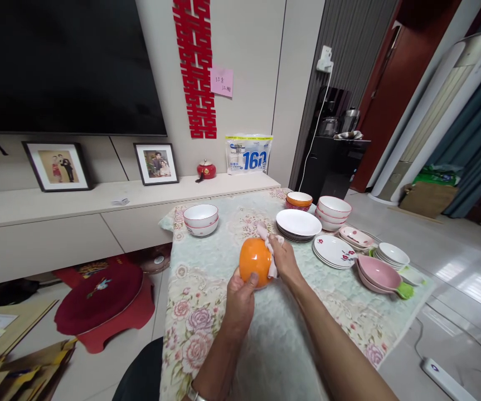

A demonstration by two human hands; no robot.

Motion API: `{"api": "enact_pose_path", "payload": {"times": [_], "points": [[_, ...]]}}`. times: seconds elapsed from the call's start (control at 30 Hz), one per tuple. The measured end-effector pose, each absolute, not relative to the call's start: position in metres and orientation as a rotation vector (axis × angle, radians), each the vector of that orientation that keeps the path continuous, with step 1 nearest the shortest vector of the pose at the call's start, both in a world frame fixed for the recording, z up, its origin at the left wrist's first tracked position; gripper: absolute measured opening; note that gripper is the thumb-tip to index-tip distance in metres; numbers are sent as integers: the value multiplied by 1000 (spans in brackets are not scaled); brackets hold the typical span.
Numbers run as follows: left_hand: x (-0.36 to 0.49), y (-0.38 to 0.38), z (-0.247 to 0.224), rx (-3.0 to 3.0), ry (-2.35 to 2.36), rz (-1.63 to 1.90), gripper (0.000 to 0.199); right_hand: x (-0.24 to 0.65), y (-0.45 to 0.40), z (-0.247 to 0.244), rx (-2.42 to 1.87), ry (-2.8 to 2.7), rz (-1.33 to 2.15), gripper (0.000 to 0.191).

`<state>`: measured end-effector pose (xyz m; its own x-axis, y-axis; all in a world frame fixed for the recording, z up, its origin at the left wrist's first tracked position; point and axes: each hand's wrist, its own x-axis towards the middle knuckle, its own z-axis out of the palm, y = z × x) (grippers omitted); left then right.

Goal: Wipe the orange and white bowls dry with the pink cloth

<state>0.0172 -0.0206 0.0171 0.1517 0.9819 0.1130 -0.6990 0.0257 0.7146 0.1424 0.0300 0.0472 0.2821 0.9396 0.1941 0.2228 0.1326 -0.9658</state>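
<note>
An orange bowl (253, 257) is held tilted above the table, its glossy outside toward me. My left hand (241, 295) grips it from the lower left, with the thumb pressed on the orange surface. In my right hand (284, 260) is a pale pink cloth (272, 266), bunched up and pressed against the bowl's right side. The inside of the bowl is hidden from view. Beyond my right hand stands a stack of plates with a white one (299, 221) on top.
A floral tablecloth (198, 317) covers the table. Two white bowls (200, 219) are stacked at its far left. On the right are flowered plates (334, 250), white bowls (334, 207), an orange-rimmed bowl (299, 199) and pink leaf-handled dishes (379, 273). A red stool (105, 301) stands at left.
</note>
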Motion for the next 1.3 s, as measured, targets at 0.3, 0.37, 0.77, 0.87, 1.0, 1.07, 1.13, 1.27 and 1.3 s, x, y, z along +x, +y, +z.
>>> {"api": "enact_pose_path", "payload": {"times": [0.3, 0.37, 0.77, 0.87, 1.0, 1.07, 1.13, 1.27, 1.3], "points": [[7, -23, 4, 2307, 1201, 1203, 14, 161, 24, 54, -1295, -861, 1311, 39], [9, -23, 1, 2515, 1238, 1097, 13, 163, 21, 55, -1186, -978, 1348, 41], [20, -24, -8, 1873, 1339, 1384, 79, 189, 21, 22, -1712, -1367, 897, 18], [21, -19, -14, 1488, 1253, 1345, 79, 191, 19, 26, -1772, -1444, 799, 24], [17, -14, -12, 1242, 1093, 1239, 74, 190, 15, 35, -1845, -1560, 665, 23], [17, -14, -7, 1139, 1033, 1242, 74, 189, 11, 40, -1880, -1616, 604, 23], [18, -17, -1, 1020, 954, 1243, 75, 189, 6, 46, -1910, -1694, 552, 26], [20, -24, 7, 838, 762, 1162, 69, 188, -2, 66, -1947, -1859, 340, 35], [20, -25, 8, 830, 747, 1153, 68, 186, -3, 72, -1942, -1857, 230, 36]]}}
